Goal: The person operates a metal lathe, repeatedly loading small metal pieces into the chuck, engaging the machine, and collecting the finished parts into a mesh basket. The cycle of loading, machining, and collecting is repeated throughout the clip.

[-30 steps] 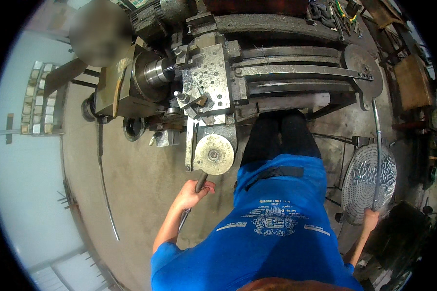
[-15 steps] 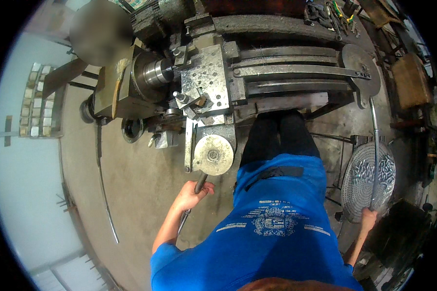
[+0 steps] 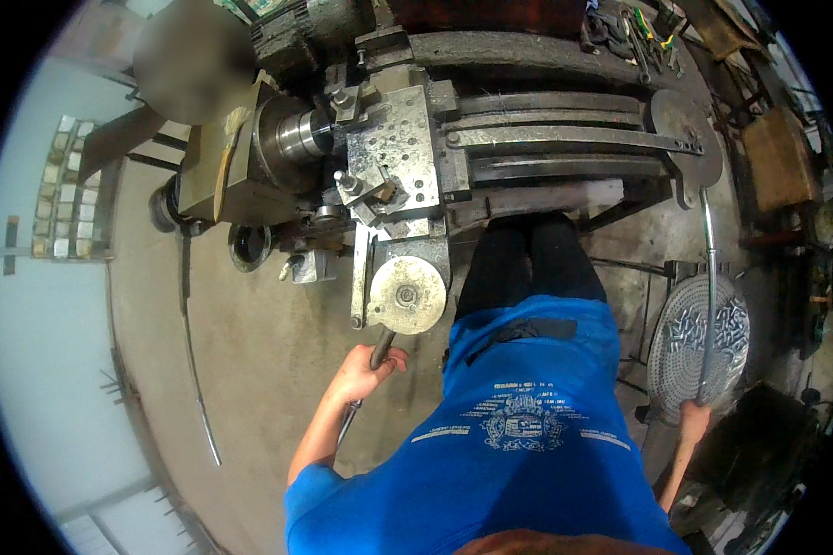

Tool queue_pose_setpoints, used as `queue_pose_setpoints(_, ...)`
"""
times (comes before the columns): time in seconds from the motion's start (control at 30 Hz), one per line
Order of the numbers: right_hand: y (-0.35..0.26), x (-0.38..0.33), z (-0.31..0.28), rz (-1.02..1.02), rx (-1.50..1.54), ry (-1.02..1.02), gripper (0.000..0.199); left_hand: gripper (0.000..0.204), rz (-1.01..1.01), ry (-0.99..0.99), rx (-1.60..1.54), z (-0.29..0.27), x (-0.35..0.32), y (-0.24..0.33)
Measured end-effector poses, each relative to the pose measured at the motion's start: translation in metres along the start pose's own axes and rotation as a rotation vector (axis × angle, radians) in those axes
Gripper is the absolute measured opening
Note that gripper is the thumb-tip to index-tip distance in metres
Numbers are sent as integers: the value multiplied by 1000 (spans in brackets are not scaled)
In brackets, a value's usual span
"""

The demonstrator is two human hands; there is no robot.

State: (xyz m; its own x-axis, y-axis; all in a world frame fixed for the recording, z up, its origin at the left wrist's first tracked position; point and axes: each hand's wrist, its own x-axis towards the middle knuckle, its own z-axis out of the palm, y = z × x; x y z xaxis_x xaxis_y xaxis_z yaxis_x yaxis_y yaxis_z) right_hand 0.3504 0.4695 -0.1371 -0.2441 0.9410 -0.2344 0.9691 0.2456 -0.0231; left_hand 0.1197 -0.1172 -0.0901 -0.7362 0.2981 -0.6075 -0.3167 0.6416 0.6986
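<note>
My left hand [image 3: 366, 372] is closed around a dark handle [image 3: 380, 351] that sticks out below a pale round metal disc [image 3: 406, 294] at the near end of the machine's slide. On the far right, my right hand [image 3: 695, 423] grips the lower end of a long metal lever [image 3: 710, 254]. That lever runs up to a round plate [image 3: 687, 125], which a flat link bar [image 3: 565, 139] joins to the drilled slide plate [image 3: 393, 139]. A tool holder [image 3: 372, 196] is clamped on the slide plate. To its left sits the round, shiny spindle chuck [image 3: 301, 137].
A perforated round tray [image 3: 662, 370] with many small metal pieces [image 3: 729, 324] lies beneath the right lever. A brush [image 3: 227, 162] rests on the headstock. Another long rod [image 3: 194, 347] slants down at the left. Hand tools [image 3: 646, 42] lie at the far right back.
The right hand and its lever have shifted slightly left. My left hand keeps its grip in nearly the same place. The whole view has moved a little.
</note>
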Motion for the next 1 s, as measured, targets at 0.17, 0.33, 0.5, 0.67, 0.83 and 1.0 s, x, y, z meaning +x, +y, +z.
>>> queue_pose_setpoints(0.17, 4, -4, 3, -59, 57, 52, 44, 18, 1, -1, 38, -1, 0, -1)
queue_pose_setpoints(0.33, 18, 1, 10, -136, 22, 54, 44, 18, 15, -6, -2, -1, 0, 1)
queue_pose_setpoints(0.5, -3, -15, 0, -107, 65, 81, 43, 21, 4, -15, 10, -2, -1, 5)
queue_pose_setpoints(0.67, 31, 5, 18, -202, -37, 27, 44, 20, 0, -18, 42, -3, -1, 3)
queue_pose_setpoints(0.83, 54, 16, 35, -274, -3, 34, 44, 21, 25, -8, 46, -4, 0, 2)
queue_pose_setpoints(1.0, 42, 2, 28, -304, 96, 75, 36, 20, 27, 0, 8, -2, -1, 3)
